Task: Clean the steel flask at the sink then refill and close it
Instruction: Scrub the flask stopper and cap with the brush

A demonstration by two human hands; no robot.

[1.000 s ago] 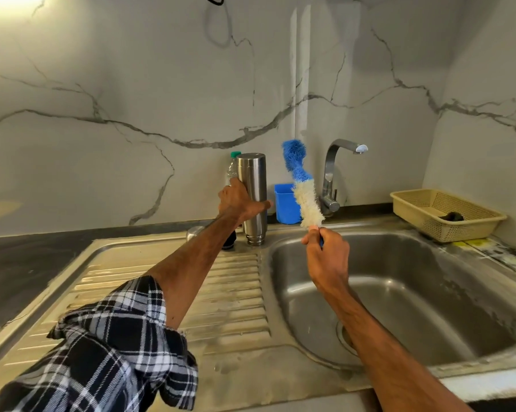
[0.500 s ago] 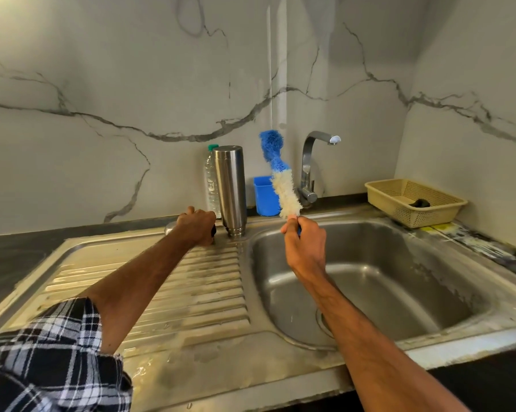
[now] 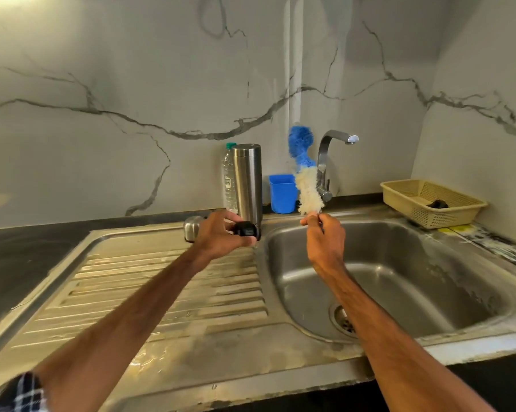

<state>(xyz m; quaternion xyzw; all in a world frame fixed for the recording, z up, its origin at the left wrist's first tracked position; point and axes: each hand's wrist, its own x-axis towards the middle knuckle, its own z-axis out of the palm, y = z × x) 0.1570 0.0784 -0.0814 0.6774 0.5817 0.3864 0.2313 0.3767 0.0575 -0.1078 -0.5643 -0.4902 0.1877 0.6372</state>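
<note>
two hands busy: your left hand (image 3: 218, 237) curls round the black stopper (image 3: 246, 229), likely for scrubbing; your right hand (image 3: 325, 242) pinches the brush (image 3: 308, 188) upright, ready, while the steel flask (image 3: 247, 179) stands aside.

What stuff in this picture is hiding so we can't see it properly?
Head view, all four:
1. Brush handle: wrapped inside the right hand.
2. Plastic bottle: partly behind the steel flask.
3. Dark thing in the basket: too small to identify.
4. Black piece: half covered by left hand.
</note>
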